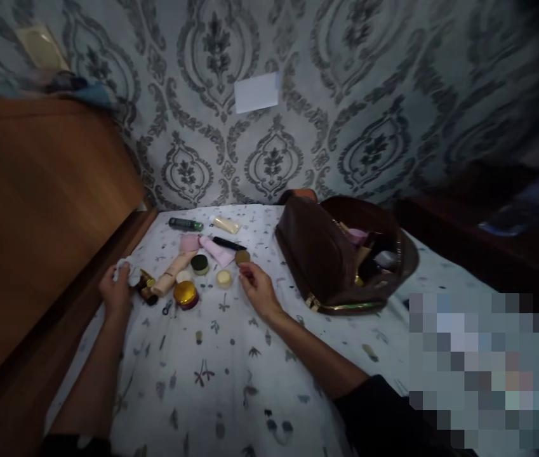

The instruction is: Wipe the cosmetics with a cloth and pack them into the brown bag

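At the left edge of the bed, my left hand (114, 293) is closed on a crumpled white wipe (124, 269), partly hidden by the fingers. My right hand (262, 292) is pinched at the near edge of a small round gold-brown lid (242, 256). Beside it stands a small cream-coloured jar (224, 278). Farther left are a gold-lidded jar (186, 294), a dark-lidded jar (199, 264) and a beige tube (172, 274). Small dark and gold bottles (146, 289) lie close to my left hand. A pink tube (216, 251) and a black pen-like stick (230, 243) lie behind the jars.
A brown bag (319, 254) stands unzipped on the right, with cosmetics inside. Near the wall lie a green bottle (186, 224) and a cream tube (227, 224). A wooden panel (45, 222) borders the patterned sheet (231, 381) on the left. White paper (256, 93) hangs on the wall.
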`<action>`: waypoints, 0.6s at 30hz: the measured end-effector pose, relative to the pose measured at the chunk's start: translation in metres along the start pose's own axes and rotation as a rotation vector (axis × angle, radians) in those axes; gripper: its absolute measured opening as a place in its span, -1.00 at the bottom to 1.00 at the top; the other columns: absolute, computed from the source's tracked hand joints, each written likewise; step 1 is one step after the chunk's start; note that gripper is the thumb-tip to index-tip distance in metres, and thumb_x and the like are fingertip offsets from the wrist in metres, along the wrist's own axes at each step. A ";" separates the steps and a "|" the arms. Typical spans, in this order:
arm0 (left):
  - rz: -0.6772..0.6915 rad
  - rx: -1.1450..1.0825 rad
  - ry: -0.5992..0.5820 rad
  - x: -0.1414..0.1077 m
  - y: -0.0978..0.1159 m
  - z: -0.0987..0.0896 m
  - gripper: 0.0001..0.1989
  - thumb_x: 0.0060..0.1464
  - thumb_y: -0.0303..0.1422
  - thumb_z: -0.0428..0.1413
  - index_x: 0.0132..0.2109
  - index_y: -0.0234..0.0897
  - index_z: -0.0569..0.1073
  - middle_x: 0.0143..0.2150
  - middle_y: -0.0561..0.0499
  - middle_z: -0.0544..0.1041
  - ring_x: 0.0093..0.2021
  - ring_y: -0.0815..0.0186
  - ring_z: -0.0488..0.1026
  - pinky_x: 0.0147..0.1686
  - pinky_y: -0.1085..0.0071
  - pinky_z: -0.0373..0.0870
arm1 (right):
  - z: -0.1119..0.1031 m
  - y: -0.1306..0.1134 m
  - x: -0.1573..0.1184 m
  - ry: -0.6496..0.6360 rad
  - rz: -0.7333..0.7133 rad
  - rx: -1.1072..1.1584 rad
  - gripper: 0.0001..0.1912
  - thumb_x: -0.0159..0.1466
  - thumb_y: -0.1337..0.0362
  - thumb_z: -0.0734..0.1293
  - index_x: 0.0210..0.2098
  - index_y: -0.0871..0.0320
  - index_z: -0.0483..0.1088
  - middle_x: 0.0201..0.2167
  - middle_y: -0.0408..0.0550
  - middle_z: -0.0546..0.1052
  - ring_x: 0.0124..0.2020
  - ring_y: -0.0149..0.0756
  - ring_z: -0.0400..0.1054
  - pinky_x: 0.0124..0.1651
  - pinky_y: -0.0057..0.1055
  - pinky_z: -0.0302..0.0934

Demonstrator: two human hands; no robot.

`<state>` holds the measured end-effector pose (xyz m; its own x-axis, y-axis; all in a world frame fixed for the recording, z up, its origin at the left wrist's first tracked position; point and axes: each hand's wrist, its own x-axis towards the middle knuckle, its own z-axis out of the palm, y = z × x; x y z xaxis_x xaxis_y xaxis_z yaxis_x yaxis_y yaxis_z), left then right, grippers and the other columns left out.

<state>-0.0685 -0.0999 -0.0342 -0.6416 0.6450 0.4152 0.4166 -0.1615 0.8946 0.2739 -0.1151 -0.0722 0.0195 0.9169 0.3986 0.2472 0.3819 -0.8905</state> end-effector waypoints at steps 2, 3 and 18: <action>-0.020 -0.003 0.002 0.001 -0.003 -0.001 -0.56 -0.11 0.00 0.10 -0.26 -0.31 0.43 -0.45 0.12 0.40 -0.49 0.39 0.31 -0.45 0.46 0.32 | -0.001 -0.012 -0.005 -0.028 -0.024 -0.019 -0.72 0.22 0.33 0.24 -0.08 0.14 0.44 -0.22 -0.01 0.50 -0.23 -0.23 0.40 -0.13 -0.28 0.34; -0.021 -0.001 0.000 0.001 -0.003 -0.002 -0.56 -0.10 0.00 0.10 -0.26 -0.31 0.43 -0.45 0.12 0.40 -0.48 0.39 0.31 -0.44 0.46 0.32 | 0.000 -0.020 -0.008 -0.059 -0.053 -0.039 -0.73 0.23 0.32 0.25 -0.08 0.14 0.44 -0.22 0.00 0.49 -0.22 -0.23 0.39 -0.14 -0.28 0.34; 0.299 0.014 -0.002 -0.022 0.044 -0.006 -0.67 0.07 -0.19 0.14 -0.06 -0.26 0.41 -0.12 -0.02 0.47 -0.06 0.21 0.41 0.03 0.29 0.33 | 0.099 -0.068 -0.027 -0.350 -0.041 -0.435 -0.37 0.10 0.31 0.45 0.15 0.25 0.28 -0.04 0.21 0.47 0.02 0.09 0.31 0.08 0.03 0.23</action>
<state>-0.0402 -0.1260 -0.0034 -0.4882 0.5719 0.6593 0.5958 -0.3336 0.7306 0.1605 -0.1546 -0.0441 -0.3034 0.9143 0.2684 0.6195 0.4033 -0.6735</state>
